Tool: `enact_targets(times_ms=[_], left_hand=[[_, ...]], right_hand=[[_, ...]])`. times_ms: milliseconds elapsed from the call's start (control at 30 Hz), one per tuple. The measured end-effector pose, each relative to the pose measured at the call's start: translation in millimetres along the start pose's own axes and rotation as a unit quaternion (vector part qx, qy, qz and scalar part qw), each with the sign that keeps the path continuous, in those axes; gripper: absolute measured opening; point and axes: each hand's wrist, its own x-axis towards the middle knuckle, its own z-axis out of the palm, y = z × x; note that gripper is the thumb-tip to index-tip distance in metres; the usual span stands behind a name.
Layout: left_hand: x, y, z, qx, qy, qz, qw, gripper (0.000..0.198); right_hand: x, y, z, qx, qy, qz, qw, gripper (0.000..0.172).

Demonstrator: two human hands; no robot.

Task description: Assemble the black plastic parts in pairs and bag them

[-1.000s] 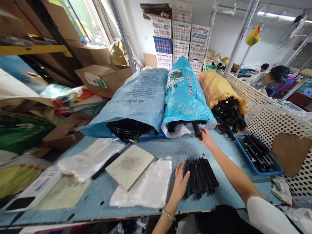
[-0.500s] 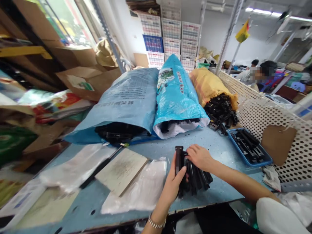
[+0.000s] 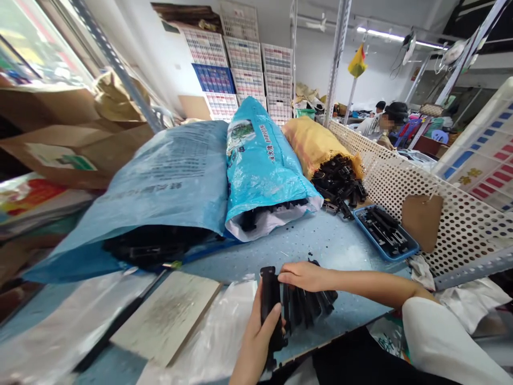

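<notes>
My left hand (image 3: pixel 256 334) is shut on an upright black plastic part (image 3: pixel 269 299) at the table's front edge. My right hand (image 3: pixel 302 276) lies across the top of a fanned row of similar black plastic parts (image 3: pixel 308 302), and its fingers reach toward the held part. The row stands directly beside the held part, and its lower ends are partly hidden by my left hand. Both hands are on the blue speckled worktable (image 3: pixel 340 246).
A pale blue sack (image 3: pixel 160 182), a bright blue sack (image 3: pixel 260 166) and a yellow sack (image 3: pixel 316 144) hold black parts. A blue tray (image 3: pixel 385 232) holds more. A beige board (image 3: pixel 166 315) lies left, and a white perforated panel (image 3: pixel 452 230) stands right.
Over the last second my right hand has come back from the bright blue sack's mouth to the row. My left hand has taken up the upright part. The view has swung left.
</notes>
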Motion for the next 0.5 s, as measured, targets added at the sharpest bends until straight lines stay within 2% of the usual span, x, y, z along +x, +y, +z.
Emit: enact_targets(times_ms=[67, 133, 200, 233, 300, 367, 433, 500], left_hand=[[-1.0, 3.4, -1.9, -0.038, -0.015, -0.036, 0.999, 0.104], [-2.1, 5.3, -3.6, -0.055, -0.035, -0.065, 0.996, 0.105], [-3.1, 4.6, -3.9, -0.057, -0.052, -0.084, 0.994, 0.103], [-3.5, 3.3, -3.3, -0.055, -0.058, -0.085, 0.993, 0.102], [-3.3, -1.0, -1.0, -0.043, -0.057, -0.071, 0.995, 0.102], [-1.2, -7.4, 1.7, -0.024, -0.037, -0.037, 0.998, 0.103], [3.2, -14.8, 2.8, -0.005, -0.002, 0.007, 1.0, 0.102], [8.6, -21.4, 1.3, 0.005, 0.031, 0.044, 0.999, 0.101]], right_hand=[[-0.4, 3.4, -10.2, -0.129, 0.05, -0.085, 0.987, 0.037], [-0.3, 8.9, -17.9, -0.241, 0.065, -0.186, 0.95, 0.039], [0.0, 15.1, -19.8, -0.29, 0.063, -0.254, 0.92, 0.044], [0.0, 18.1, -18.0, -0.295, 0.065, -0.265, 0.916, 0.046], [0.3, 22.3, -9.3, -0.269, 0.071, -0.245, 0.929, 0.049], [1.4, 23.1, 3.8, -0.183, 0.08, -0.173, 0.964, 0.052], [3.5, 19.6, 16.3, -0.03, 0.085, -0.066, 0.994, 0.057], [5.5, 12.5, 23.5, 0.132, 0.055, 0.038, 0.989, 0.065]])
